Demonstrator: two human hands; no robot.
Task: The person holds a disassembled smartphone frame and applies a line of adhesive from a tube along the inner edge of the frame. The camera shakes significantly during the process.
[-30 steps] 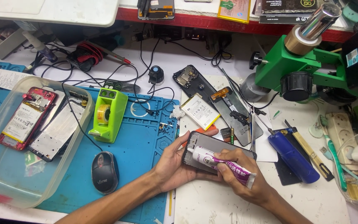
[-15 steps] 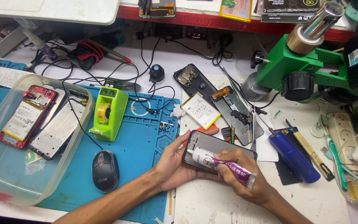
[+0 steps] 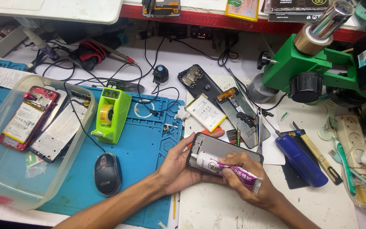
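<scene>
Cluttered with cables and phone parts, the surface carries a clear plastic tub at far left, a green tape dispenser and a black mouse on the blue mat. Right of the mouse, the left hand grips the phone frame by its near end, as half a second earlier. The right hand pinches the glue tube, nozzle on the frame; it has barely shifted. A green microscope stands far right.
</scene>
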